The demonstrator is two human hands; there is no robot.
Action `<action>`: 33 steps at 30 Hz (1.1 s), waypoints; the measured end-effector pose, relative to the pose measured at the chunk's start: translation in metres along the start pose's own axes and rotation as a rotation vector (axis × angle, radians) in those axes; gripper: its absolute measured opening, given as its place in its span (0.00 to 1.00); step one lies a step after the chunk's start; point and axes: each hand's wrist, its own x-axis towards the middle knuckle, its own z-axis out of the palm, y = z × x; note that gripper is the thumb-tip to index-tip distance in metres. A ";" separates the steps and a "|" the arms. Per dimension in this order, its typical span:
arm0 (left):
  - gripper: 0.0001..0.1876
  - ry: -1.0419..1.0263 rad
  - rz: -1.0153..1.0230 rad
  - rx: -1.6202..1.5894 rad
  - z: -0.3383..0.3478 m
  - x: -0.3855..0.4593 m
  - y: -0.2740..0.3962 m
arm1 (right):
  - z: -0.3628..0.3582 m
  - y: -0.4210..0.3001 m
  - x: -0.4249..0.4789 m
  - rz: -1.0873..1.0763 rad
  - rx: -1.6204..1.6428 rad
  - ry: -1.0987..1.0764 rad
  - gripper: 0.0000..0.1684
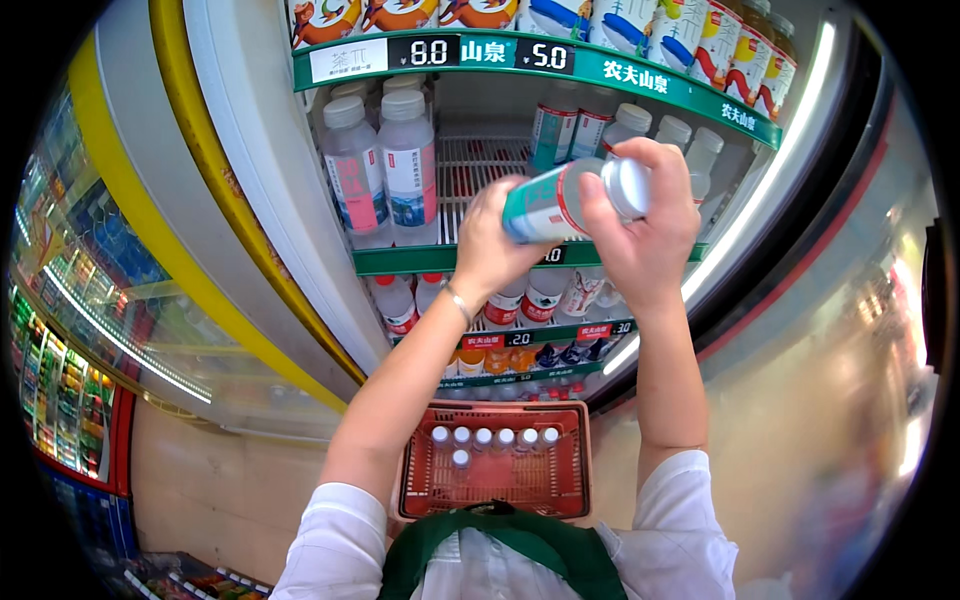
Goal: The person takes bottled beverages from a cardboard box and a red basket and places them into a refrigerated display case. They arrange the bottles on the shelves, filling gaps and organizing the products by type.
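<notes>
Both hands hold one plastic drink bottle (547,202) with a green and white label, tilted on its side in front of the cooler shelf. My left hand (491,236) grips its base end. My right hand (649,217) is around the neck and white cap, thumb on the near side. Behind them, on the wire shelf (469,154), two pink-labelled bottles (406,161) stand in front on the left. Green-labelled bottles (553,124) stand on the right, partly hidden by my right hand.
Below me is a red plastic basket (495,499) with several white-capped bottles (484,437) lined along its far side. Drink cartons (555,19) fill the shelf above. Red-labelled water bottles (540,296) stand on a lower shelf. A yellow-edged glass door (225,262) is at left.
</notes>
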 end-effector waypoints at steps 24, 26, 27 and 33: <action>0.34 -1.054 -0.947 0.190 -0.042 -0.494 -0.097 | 0.009 -0.066 -0.499 0.833 0.084 -1.241 0.19; 0.33 -1.135 -1.005 0.190 -0.033 -0.489 -0.085 | 0.015 -0.070 -0.534 0.895 0.027 -1.288 0.18; 0.33 -1.163 -0.986 0.175 -0.033 -0.491 -0.083 | 0.018 -0.070 -0.552 0.863 0.016 -1.283 0.18; 0.30 -1.156 -0.972 0.086 -0.041 -0.509 -0.059 | 0.036 -0.063 -0.603 0.865 -0.031 -1.380 0.25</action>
